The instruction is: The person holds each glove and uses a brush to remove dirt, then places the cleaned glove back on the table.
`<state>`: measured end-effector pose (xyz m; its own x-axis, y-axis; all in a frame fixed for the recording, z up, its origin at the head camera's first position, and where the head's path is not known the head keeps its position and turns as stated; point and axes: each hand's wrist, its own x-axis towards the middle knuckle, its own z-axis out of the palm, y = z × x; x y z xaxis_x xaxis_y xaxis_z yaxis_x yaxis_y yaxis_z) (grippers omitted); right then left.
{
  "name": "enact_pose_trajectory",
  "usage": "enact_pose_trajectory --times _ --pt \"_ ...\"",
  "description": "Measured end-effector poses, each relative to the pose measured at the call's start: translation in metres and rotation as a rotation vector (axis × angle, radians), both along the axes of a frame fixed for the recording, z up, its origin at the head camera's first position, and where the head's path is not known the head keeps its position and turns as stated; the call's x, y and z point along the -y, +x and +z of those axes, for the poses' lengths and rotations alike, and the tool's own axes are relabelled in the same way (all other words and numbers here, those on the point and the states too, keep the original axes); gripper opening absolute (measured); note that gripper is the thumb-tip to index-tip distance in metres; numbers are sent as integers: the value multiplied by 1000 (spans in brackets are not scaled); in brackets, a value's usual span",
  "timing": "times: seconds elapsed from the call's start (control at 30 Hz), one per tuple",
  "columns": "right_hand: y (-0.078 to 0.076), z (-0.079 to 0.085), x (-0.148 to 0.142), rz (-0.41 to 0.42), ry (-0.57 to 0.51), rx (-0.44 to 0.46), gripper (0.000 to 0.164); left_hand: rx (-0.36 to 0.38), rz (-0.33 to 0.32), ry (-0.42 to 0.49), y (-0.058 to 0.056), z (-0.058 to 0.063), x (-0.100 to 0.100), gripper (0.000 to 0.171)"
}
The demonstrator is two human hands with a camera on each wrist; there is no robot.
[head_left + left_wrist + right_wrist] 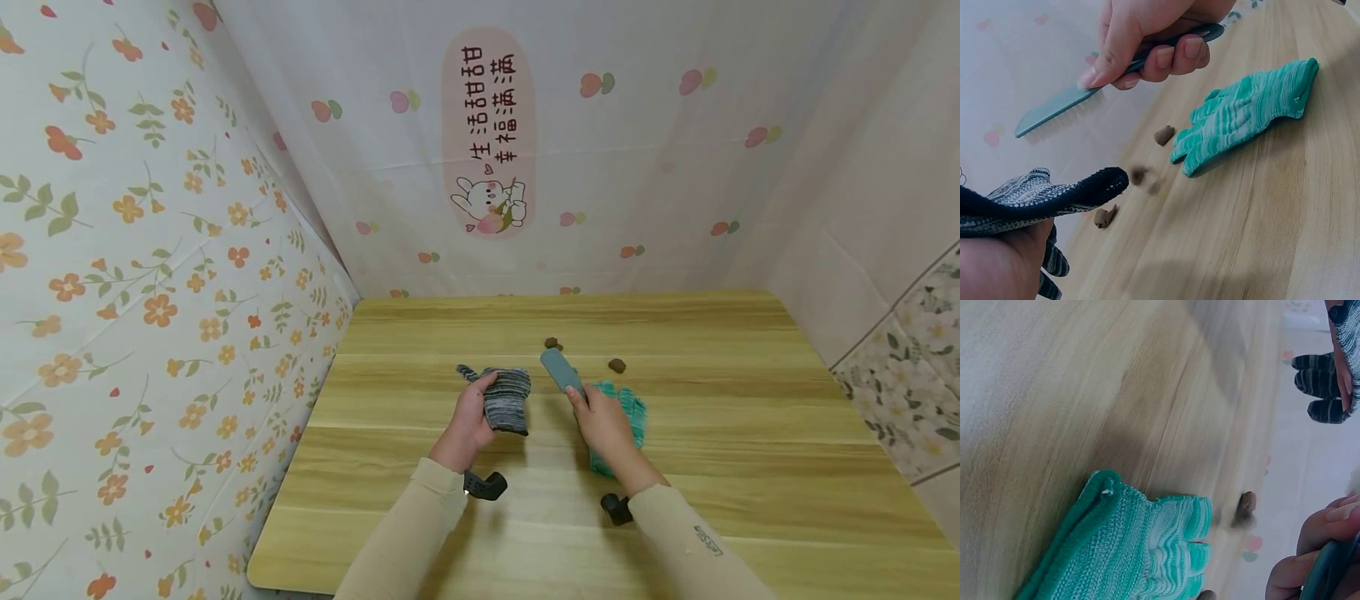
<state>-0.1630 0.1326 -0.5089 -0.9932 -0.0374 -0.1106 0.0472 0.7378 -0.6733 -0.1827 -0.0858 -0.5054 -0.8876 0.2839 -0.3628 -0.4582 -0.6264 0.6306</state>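
My left hand (469,423) holds a grey-and-black striped knit glove (507,400) above the table, thumb on top and the other fingers beneath it. In the left wrist view its dark cuff (1100,187) faces the camera. My right hand (606,427) grips the handle of a blue-green brush (561,371), thumb along its back. Pale bristles (1069,117) point downward, apart from the striped glove. Under the right hand, a green-and-white knit glove (632,410) lies on the table, partly covered in the head view.
Brown lumps lie on the wooden table (420,333) beyond the hands, one lump (617,365) right of the brush and another lump (552,343) near its tip. A blurred brown bit (1139,175) shows between them. Printed curtains (637,167) stand behind and at the left.
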Motion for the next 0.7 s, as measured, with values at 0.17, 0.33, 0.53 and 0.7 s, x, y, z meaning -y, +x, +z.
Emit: enact_pose_trajectory --times 0.17,0.33,0.53,0.7 --pt "2 -2 1 -1 -32 -4 48 -5 -7 3 1 -1 0 27" --pt "5 -1 3 2 -63 -8 50 -4 -10 13 3 -2 1 28" --pt "7 0 5 -5 -92 0 58 -16 -21 10 5 -3 0 33" --pt "7 2 9 12 -92 -26 44 -22 -36 12 8 -4 -2 37"
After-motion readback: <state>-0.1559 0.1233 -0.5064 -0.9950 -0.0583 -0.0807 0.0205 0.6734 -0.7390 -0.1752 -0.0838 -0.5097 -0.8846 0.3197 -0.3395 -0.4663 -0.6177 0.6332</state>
